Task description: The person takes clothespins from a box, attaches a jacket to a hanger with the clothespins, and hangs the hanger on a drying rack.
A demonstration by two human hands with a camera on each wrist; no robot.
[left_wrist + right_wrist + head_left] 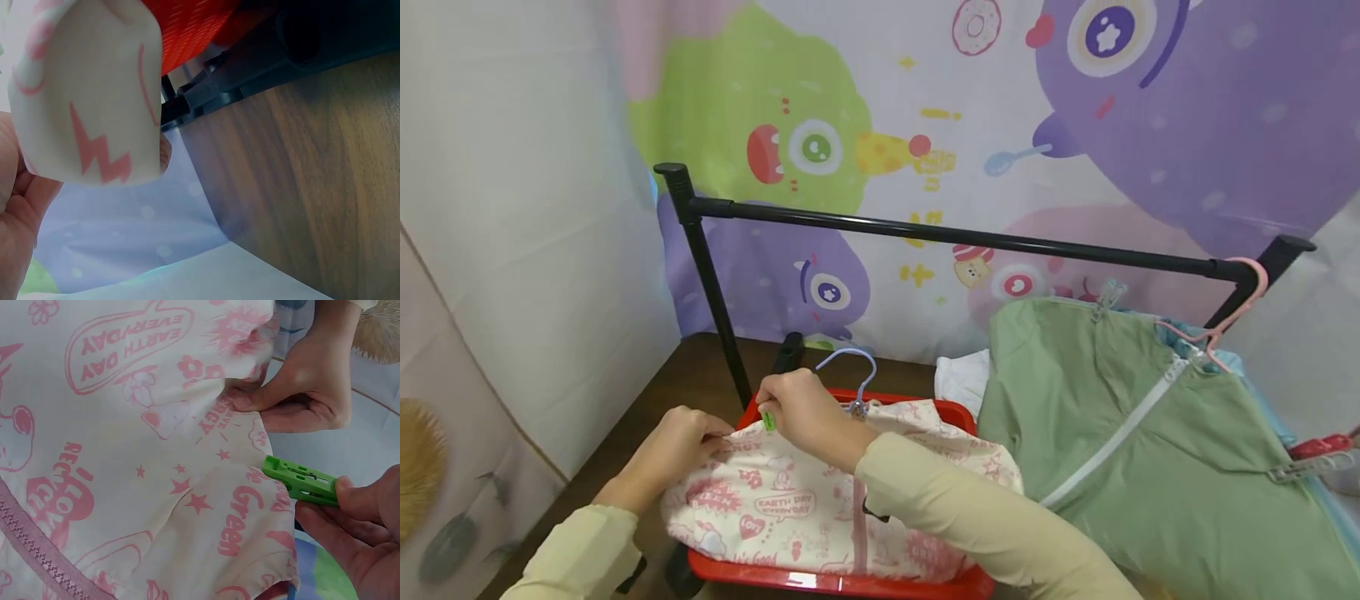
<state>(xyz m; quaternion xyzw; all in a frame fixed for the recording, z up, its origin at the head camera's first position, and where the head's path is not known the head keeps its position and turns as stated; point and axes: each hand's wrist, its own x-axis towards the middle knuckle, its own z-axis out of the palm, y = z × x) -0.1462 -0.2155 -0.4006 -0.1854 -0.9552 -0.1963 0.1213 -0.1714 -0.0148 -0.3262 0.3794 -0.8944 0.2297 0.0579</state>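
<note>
A white zip-up garment with pink print (782,508) lies spread over a red basket (820,581), a pink zipper down its middle. The blue hook of a hanger (874,367) sticks up at its far edge. My left hand (673,450) pinches the garment's left edge, thumb on top of the cloth in the right wrist view. Between thumb and fingers of my right hand (359,531) is a green clothespin (309,482), its jaws at the same edge, a little farther along from the left hand.
Behind the basket stands a black clothes rack (925,229). From its right end hangs a pink hanger (1217,333) beside a large green garment (1075,392) with clear clips. A white cloth (962,377) lies behind that. A printed curtain closes off the back.
</note>
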